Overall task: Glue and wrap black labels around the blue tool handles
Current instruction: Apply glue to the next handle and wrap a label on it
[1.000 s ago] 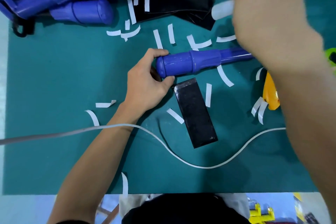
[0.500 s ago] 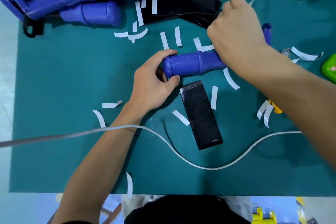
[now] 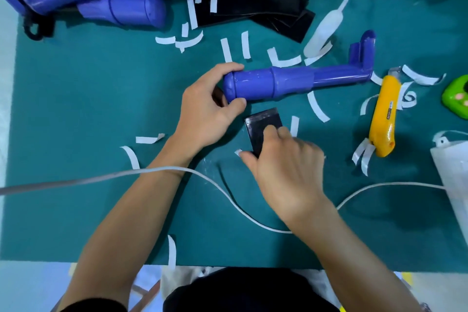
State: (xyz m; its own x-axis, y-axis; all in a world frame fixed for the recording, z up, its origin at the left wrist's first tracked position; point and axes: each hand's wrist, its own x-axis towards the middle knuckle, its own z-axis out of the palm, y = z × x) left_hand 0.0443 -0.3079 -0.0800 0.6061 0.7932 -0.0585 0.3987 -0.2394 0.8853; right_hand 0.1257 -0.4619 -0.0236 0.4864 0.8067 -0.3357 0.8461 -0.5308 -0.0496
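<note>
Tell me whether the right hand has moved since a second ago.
Yes. The right hand came down from above the blue handle onto the black label.

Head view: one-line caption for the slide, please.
Left hand grips the blue tool handle while the right hand pinches the black label beside it.

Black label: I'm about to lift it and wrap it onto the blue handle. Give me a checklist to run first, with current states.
1. Steady blue handle: ok, the left hand grips its butt end.
2. Hold on the black label: ok, the right hand has fingers on top and thumb at its edge.
3. Glue on the handle: cannot tell, no clear bead visible.
4. Stray glue bottle: ok, lying beyond the handle, untouched.
5. Nearby utility knife: ok, right of the handle, apart from both hands.
6. Loose white cable: not ok, it crosses the left wrist and may snag.
</note>
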